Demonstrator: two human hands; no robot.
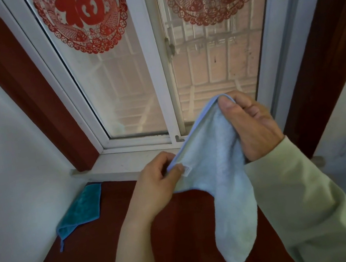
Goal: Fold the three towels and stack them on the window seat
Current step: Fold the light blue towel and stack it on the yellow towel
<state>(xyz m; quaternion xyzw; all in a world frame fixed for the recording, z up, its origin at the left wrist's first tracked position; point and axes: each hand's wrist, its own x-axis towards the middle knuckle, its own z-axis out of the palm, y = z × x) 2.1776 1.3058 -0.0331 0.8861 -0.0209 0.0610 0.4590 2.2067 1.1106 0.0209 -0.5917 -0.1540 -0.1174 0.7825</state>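
Both hands are holding a pale blue towel (226, 181) up at centre right of the frame, above the dark red window seat (92, 258). The left hand (158, 186) is pinching the hemmed edge beside a small white tag; the right hand (250, 122) is gripping the upper corner, fingers curled round it. The rest is hanging down in a loose point. A teal towel (80, 211) is lying flat at lower left, against the wall. Red paper cut-outs (82, 18) are showing on the window above.

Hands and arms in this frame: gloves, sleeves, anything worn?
No gloves, rings or watch visible: left hand and right hand are bare. A loose pale green long sleeve covers the right arm to the wrist. The left forearm shows no sleeve.
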